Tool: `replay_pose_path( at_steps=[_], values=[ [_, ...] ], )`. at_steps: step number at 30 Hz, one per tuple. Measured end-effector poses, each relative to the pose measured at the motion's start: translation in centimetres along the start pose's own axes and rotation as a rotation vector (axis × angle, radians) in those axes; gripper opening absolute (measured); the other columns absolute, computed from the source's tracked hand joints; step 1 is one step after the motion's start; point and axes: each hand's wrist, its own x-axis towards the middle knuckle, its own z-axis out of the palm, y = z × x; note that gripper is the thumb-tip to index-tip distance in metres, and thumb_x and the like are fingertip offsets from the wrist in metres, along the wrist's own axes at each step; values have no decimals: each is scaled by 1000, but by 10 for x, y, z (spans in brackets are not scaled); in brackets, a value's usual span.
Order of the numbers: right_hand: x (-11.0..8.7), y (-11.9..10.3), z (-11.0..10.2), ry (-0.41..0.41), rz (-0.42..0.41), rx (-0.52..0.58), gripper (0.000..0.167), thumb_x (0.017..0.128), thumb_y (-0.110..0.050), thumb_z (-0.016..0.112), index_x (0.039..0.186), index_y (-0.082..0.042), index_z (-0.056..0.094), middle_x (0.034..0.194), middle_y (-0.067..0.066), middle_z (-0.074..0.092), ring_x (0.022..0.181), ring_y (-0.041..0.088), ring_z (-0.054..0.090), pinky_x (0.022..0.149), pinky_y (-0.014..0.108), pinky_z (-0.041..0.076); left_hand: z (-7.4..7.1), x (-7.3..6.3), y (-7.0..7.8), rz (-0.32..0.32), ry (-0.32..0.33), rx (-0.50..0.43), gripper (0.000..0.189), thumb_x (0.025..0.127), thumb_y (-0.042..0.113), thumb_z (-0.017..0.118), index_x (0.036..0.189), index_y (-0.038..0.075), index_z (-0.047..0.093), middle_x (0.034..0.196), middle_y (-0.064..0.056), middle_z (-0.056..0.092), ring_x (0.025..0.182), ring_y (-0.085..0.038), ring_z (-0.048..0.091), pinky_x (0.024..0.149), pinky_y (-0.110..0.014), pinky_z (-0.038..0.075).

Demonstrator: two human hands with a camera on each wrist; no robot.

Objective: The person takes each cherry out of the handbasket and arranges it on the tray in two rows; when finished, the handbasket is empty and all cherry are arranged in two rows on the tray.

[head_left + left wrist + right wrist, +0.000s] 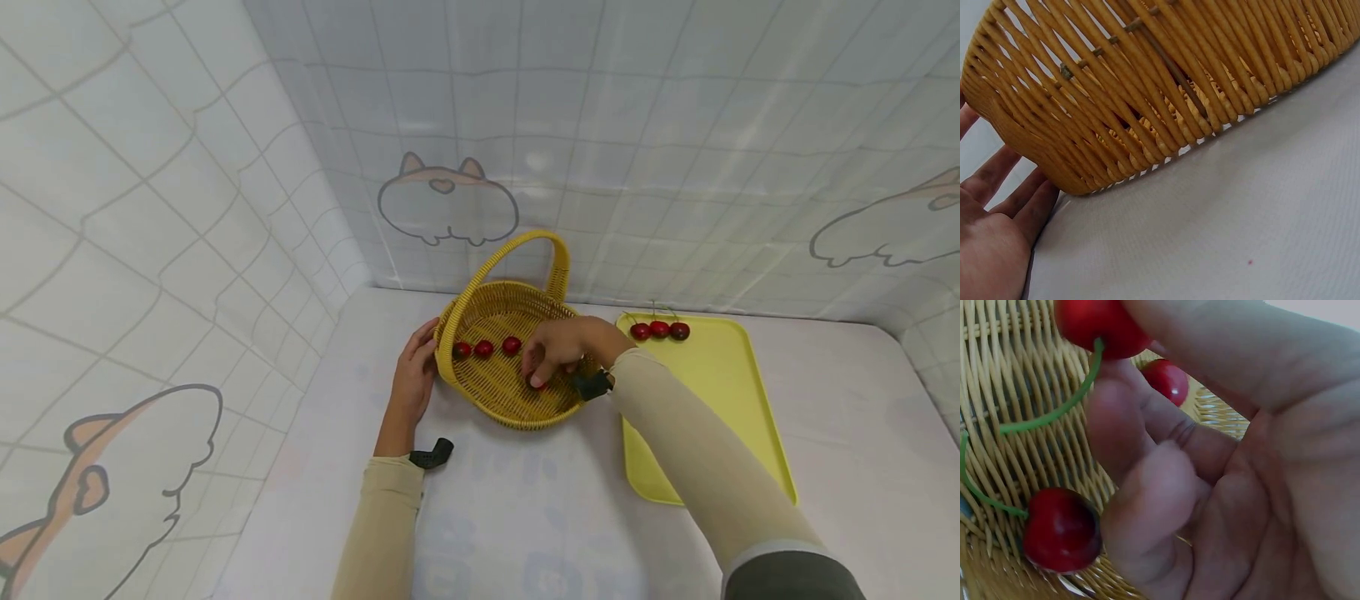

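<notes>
Pinching a cherry (1099,324) now, the right hand (562,343) has its grip closed inside the yellow basket (516,410), while the left hand (415,367), fingers fairly straight, touches the side!

Closed in by a grey far wall (645,167), a whiter left wall (217,217) and, at the edge, a sliver of right wall (937,367). Lined with a thin, wavy grid (637,78). Printed, far and left, with outlined cartoon animals (450,208). Spotted with soft glare (538,161) on the far side. Furnished with a whitish table (840,400), marked faintly blue in the near part.
</notes>
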Motion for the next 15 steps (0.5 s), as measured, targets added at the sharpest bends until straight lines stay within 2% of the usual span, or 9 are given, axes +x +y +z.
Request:
replay_pose_path(
  at_steps=[4, 10, 15],
  values=[
    [-7, -1, -4, 17, -43, -25, 32, 93, -35, 75, 121, -20, 75, 109, -5, 70, 94, 14, 59, 69, 29, 53, 1, 0, 0, 2, 7, -2, 42, 108, 30, 50, 149, 22, 52, 153, -2, 48, 142, -19, 46, 109, -23, 44],
    [-17, 1, -8, 58, -99, 32, 29, 92, -35, 76, 117, -20, 76, 100, -1, 69, 81, 16, 60, 67, 30, 54, 2, -1, 2, 2, 9, 7, 43, 108, 30, 50, 150, 22, 51, 154, -2, 47, 143, -18, 46, 112, -25, 43],
    [-24, 3, -9, 105, -139, 72, 24, 91, -32, 78, 113, -21, 78, 99, -1, 67, 78, 16, 60, 71, 35, 56, 2, -1, 3, 0, 4, 3, 42, 108, 30, 50, 150, 22, 51, 154, -2, 47, 143, -18, 45, 111, -24, 43]
  ],
)
